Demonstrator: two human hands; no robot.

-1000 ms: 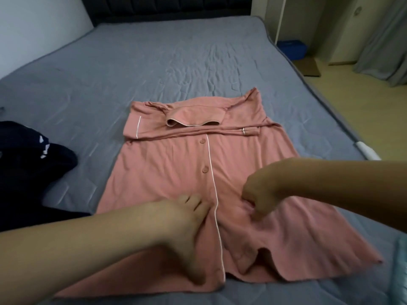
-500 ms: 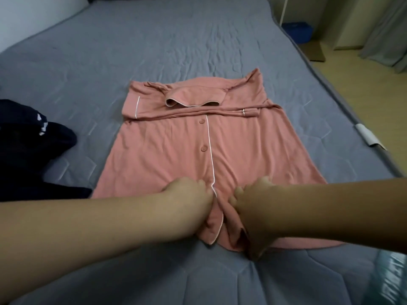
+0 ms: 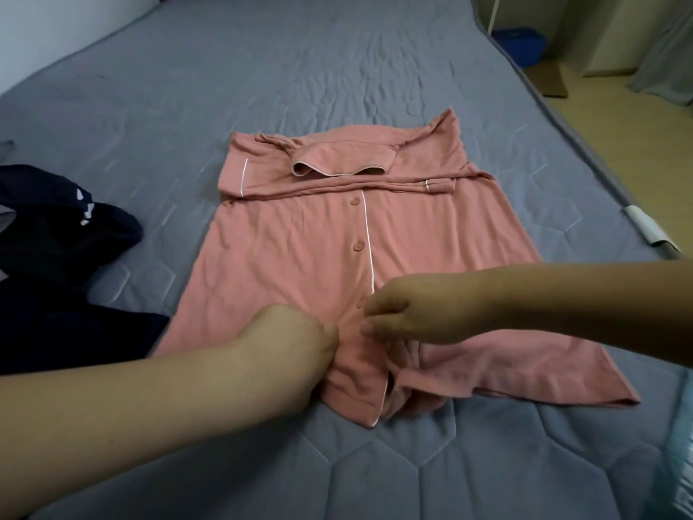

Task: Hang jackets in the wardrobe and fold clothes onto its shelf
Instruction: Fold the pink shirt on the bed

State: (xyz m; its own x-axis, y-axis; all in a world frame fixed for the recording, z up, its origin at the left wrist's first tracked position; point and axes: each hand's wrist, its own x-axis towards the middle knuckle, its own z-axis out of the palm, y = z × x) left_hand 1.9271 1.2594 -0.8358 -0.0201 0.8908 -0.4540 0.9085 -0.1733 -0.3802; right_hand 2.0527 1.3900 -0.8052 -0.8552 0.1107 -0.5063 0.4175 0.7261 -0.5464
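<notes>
A pink button-up pyjama shirt with white piping lies face up on the grey bed, sleeves folded across the chest below the collar. My left hand pinches the left front panel near the button line, low on the shirt. My right hand pinches the fabric just right of the placket, a few centimetres from the left hand. The lower hem between and below the hands is bunched and rumpled.
A dark navy garment lies heaped at the bed's left edge. To the right is wooden floor, a blue box and a curtain. A white object sits at the bed's right edge.
My hands came together at the placket, then moved slightly apart. The bunched hem now lies a little flatter, and the view has shifted down over the shirt.
</notes>
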